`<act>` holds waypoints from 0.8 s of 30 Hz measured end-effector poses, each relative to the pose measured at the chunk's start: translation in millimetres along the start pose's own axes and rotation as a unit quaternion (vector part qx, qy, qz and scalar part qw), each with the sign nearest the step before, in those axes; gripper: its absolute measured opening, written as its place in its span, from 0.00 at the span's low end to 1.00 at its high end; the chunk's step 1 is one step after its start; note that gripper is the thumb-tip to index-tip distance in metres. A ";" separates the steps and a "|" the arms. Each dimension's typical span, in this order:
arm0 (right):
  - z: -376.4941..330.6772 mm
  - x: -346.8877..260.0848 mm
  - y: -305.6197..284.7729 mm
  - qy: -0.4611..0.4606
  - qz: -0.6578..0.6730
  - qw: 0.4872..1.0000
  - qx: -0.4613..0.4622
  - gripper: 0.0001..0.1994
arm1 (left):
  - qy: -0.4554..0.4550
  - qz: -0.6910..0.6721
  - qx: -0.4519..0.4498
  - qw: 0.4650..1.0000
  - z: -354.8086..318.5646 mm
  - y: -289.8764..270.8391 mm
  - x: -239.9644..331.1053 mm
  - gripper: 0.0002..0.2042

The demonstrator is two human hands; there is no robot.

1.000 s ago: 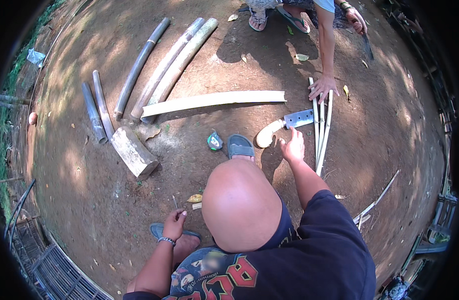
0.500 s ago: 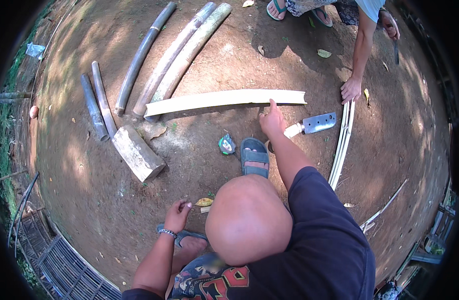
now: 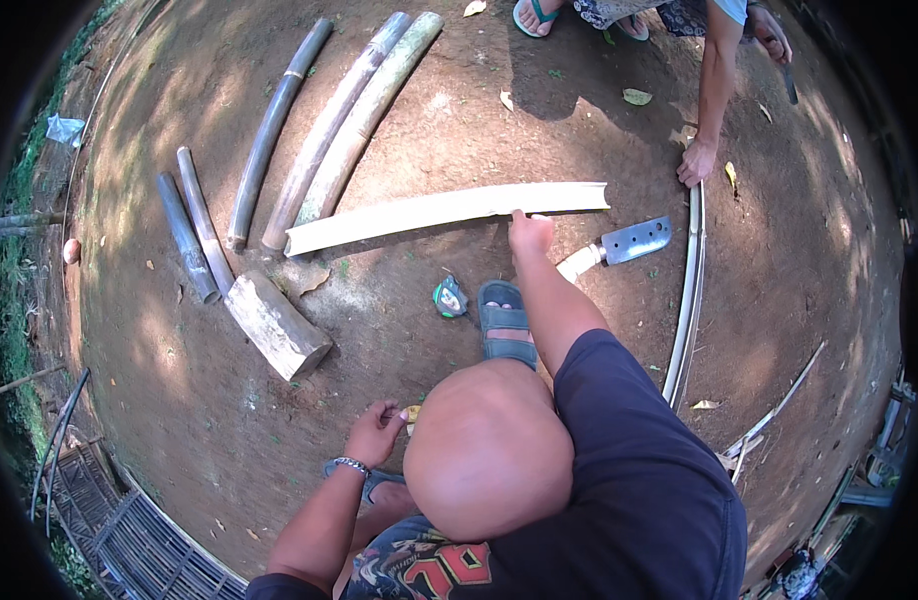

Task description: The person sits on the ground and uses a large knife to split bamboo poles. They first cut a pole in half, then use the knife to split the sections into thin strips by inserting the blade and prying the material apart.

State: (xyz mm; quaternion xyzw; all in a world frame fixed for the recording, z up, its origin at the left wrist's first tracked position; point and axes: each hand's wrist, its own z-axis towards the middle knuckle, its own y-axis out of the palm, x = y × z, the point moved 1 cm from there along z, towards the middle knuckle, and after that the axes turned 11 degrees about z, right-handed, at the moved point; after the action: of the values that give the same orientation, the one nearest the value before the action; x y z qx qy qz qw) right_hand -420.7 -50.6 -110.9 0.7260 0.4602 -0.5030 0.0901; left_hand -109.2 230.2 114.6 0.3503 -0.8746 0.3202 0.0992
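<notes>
A pale split bamboo length (image 3: 429, 215), its hollow white inner face showing, lies crosswise ahead of me. My right hand (image 3: 531, 235) is closed at its near edge, right of the middle, with the fingertips partly hidden. My left hand (image 3: 376, 435) hovers beside my left knee, fingers loosely curled and the thumb apart, holding nothing. Right of my right hand, a cleaver (image 3: 634, 242) with a pale handle rests on the ground. A tape measure (image 3: 449, 297) sits in front of my sandalled right foot.
Several dark bamboo poles (image 3: 279, 135) lie at the far left, near a short wooden log (image 3: 277, 325). At the far right, another person's hand (image 3: 697, 162) touches long bamboo strips (image 3: 687, 300); their other hand (image 3: 772, 38) holds a dark tool. A slatted bamboo frame (image 3: 154, 540) is at lower left.
My right hand has slid left along the split bamboo, and its extended finger has folded in. The other person's strips have drawn together. My view has tilted slightly.
</notes>
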 end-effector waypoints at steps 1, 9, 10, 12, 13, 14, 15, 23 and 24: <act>14.9 10.6 6.2 0.021 -0.004 1.000 0.002 0.17 | 0.002 0.022 -0.003 1.000 -3.4 -5.0 12.0 0.21; -17.9 -40.5 8.0 0.166 0.251 0.953 -0.025 0.10 | 0.014 -0.020 0.000 1.000 -8.8 -8.2 8.5 0.19; -22.3 -43.8 6.9 0.134 0.284 0.949 -0.030 0.10 | 0.021 -0.058 -0.001 0.998 -6.5 -12.0 5.6 0.19; -39.9 -65.7 1.8 0.057 0.370 0.925 -0.066 0.07 | 0.064 -0.078 0.036 0.994 -5.9 -24.8 15.3 0.18; -55.4 -86.3 -5.7 0.003 0.381 0.919 -0.104 0.07 | 0.099 -0.061 0.075 0.990 -12.6 -39.4 36.2 0.18; -70.2 -108.4 -12.6 -0.052 0.389 0.909 -0.142 0.07 | 0.135 -0.046 0.113 0.983 -20.0 -55.3 57.3 0.18; -77.5 -124.0 -14.0 -0.109 0.352 0.913 -0.178 0.08 | 0.170 -0.024 0.131 0.976 -25.5 -74.3 74.9 0.18; -230.6 -258.0 -4.1 -0.403 0.237 0.778 -0.419 0.08 | 0.431 -0.058 0.342 0.833 -86.0 -206.5 216.9 0.30; -248.6 -263.5 -4.1 -0.425 0.223 0.761 -0.436 0.08 | 0.457 -0.046 0.359 0.813 -92.3 -214.7 231.1 0.35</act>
State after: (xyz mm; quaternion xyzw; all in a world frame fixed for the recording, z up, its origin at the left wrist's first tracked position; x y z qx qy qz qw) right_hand -281.4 -52.8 223.5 0.4021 0.3692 -0.4711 0.6929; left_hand -138.5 43.4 383.5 0.2144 -0.5342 0.7297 0.3690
